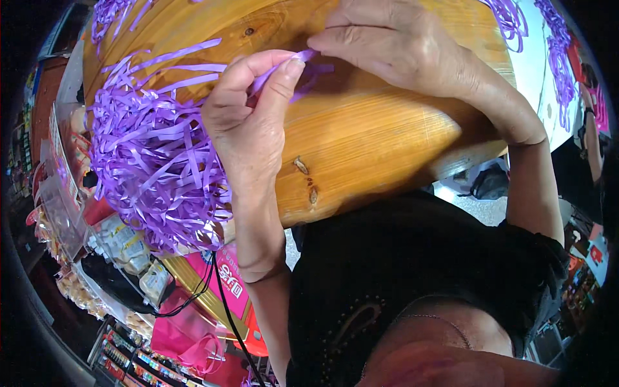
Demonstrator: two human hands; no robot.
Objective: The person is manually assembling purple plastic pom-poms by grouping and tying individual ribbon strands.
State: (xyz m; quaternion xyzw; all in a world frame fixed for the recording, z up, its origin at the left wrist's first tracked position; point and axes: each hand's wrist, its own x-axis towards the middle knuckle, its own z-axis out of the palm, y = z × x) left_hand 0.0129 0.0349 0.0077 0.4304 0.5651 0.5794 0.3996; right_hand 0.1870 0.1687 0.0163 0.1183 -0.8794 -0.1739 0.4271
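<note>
Btwn both hands [303,61]: purple strip [308,57], pinched.

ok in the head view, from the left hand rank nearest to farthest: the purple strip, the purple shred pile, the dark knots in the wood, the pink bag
From the left hand:
1. purple strip, pinched at its fingertips, touching
2. purple shred pile, just to its left on the wooden tabletop
3. dark knots, lower right near the table's edge, close to the pile in distance, hard to call
4. pink bag, far below, off the table
</note>
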